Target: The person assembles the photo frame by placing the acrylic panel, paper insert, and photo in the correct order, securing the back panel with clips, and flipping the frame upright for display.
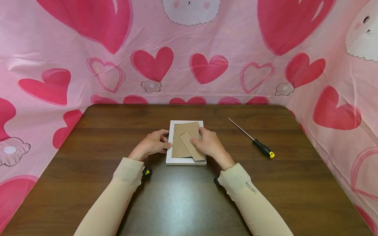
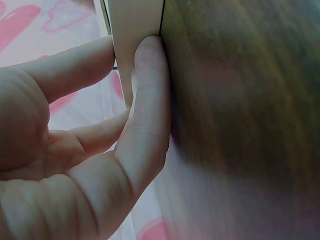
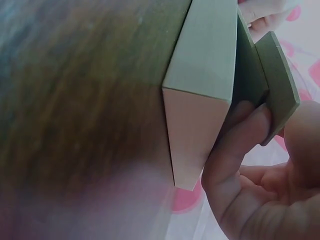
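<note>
A white picture frame (image 1: 185, 161) lies on the table with its back upward. Inside its border sits a brown backing board (image 1: 179, 144), tilted a little against the frame. A narrow stand leg (image 1: 191, 148) slants across the board. At the frame's left edge my left hand (image 1: 153, 142) grips it, thumb on the border and fingers along the side wall. My right hand (image 1: 211, 143) holds the backing board by its right side, the thumb over the leg. In the right wrist view, the fingers of that hand reach in between the frame's edge and the leg (image 3: 278, 82).
To the right on the brown wooden table (image 1: 88, 183) lies a screwdriver (image 1: 262, 147) with a black and yellow handle, its tip pointing away to the left. A pink cloth (image 1: 206, 39) printed with hearts hangs behind the table and along its sides.
</note>
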Action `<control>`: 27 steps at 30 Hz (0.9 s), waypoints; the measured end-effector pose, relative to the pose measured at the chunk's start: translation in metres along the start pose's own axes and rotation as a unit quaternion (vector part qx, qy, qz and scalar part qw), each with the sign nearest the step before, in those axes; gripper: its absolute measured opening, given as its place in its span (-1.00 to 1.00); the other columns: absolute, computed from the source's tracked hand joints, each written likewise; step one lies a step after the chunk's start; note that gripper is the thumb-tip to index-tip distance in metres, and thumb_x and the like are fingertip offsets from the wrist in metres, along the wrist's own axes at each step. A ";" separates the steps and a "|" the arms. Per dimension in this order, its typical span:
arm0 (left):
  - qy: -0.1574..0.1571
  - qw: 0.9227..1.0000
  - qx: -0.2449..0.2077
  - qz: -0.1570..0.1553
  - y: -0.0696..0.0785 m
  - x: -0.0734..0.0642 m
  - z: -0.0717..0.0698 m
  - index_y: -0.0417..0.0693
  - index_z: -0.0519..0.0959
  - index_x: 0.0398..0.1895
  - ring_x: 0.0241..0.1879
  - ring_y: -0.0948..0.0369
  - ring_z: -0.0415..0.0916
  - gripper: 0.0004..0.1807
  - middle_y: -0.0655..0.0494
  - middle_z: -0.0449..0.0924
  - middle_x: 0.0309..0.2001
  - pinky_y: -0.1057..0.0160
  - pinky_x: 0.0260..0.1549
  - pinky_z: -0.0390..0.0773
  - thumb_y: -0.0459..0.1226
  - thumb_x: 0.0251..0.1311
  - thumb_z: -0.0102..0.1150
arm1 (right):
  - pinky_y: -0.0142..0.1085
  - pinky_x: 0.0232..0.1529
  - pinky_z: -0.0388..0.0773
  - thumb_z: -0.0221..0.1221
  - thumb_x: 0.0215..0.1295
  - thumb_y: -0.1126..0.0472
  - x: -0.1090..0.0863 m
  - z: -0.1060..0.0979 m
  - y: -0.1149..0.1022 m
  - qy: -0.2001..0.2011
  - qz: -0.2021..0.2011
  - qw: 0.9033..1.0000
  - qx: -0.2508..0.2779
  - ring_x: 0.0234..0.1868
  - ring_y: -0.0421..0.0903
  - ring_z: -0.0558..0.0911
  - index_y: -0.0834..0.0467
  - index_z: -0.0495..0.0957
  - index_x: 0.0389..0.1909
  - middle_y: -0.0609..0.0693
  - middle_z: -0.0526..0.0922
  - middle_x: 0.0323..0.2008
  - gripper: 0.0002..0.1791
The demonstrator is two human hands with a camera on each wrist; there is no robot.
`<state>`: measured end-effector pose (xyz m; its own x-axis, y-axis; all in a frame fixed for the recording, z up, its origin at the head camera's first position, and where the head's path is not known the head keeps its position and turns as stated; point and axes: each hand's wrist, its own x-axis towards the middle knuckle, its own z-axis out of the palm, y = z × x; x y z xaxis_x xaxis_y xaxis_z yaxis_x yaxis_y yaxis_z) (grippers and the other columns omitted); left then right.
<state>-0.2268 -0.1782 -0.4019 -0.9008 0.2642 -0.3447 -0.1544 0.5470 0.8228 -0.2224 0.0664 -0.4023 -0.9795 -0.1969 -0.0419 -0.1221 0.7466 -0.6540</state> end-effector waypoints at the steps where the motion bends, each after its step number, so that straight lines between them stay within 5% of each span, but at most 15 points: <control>1: 0.000 1.000 0.001 0.000 0.000 0.000 0.000 -0.26 0.24 0.59 -0.07 -0.02 0.68 -0.24 -0.24 0.53 0.05 0.02 -0.01 0.77 -0.39 0.40 0.34 | 0.02 0.09 0.68 0.30 0.47 0.01 0.000 0.000 0.000 0.000 -0.002 1.000 -0.004 -0.02 0.12 0.71 0.27 0.50 0.36 0.19 0.77 -0.08 -0.40; 9: 0.000 1.000 -0.003 -0.003 -0.001 0.001 0.000 -0.24 0.25 0.59 -0.07 -0.01 0.69 -0.25 -0.23 0.53 0.05 0.02 0.01 0.77 -0.39 0.41 0.33 | 0.02 0.06 0.68 0.32 0.45 0.01 0.000 -0.001 -0.001 0.004 -0.009 1.000 -0.018 -0.06 0.12 0.72 0.27 0.50 0.37 0.17 0.77 -0.17 -0.39; 27: 0.001 1.000 0.002 0.000 -0.001 0.001 -0.001 -0.25 0.25 0.59 -0.07 -0.02 0.69 -0.25 -0.24 0.53 0.05 0.01 0.01 0.77 -0.39 0.41 0.32 | 0.07 0.13 0.66 0.30 0.44 0.00 -0.001 -0.003 0.001 -0.008 -0.022 0.998 -0.052 0.13 0.24 0.69 0.24 0.53 0.34 0.24 0.76 0.06 -0.42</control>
<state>-0.2281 -0.1788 -0.4029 -0.9016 0.2625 -0.3439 -0.1531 0.5498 0.8212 -0.2222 0.0694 -0.4002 -0.9702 -0.2407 -0.0278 -0.1817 0.7986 -0.5738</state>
